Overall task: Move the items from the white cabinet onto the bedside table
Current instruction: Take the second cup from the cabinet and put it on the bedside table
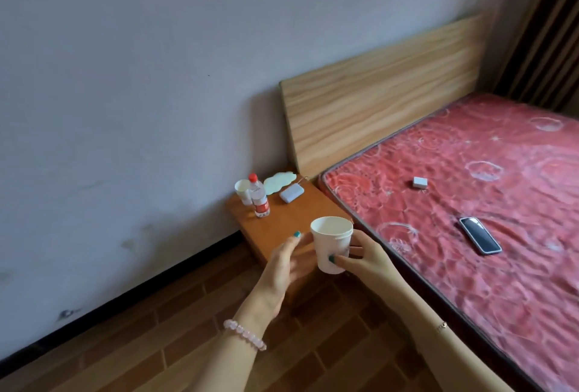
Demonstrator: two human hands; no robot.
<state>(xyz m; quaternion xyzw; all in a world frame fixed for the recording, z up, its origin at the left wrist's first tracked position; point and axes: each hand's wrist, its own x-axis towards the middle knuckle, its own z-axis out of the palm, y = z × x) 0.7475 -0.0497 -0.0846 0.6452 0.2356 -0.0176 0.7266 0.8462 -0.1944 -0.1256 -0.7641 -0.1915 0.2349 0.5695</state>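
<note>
White paper makes up the cup (332, 244), which is held in the air above the near corner of the wooden bedside table (291, 222), on the side next to the bed. It stands close to upright, its long axis nearly vertical, with the open mouth up and the narrower base down. The rolled rim is round, though it looks slightly bent on the side toward the bed, and the plain white inside shows from above.

Of the two hands, the right hand (366, 258) grips the cup, thumb on the near wall and fingers curled round the far side; the nails are painted teal. The left hand (283, 269) is blurred, fingers stretched and relaxed just beside the cup's left wall; whether they touch it cannot be told. A pink bead bracelet (244, 333) circles the left wrist.

At the table's far end, near the wall, stand a second paper cup (242, 189) and a clear water bottle (259, 197) with a red cap and red label, close together. Beside them lie a pale green flat thing (279, 181) and a blue-grey box (292, 194).

On the red patterned mattress (470, 266) lie a dark phone (480, 235) and a small white box (419, 182), well apart.
</note>
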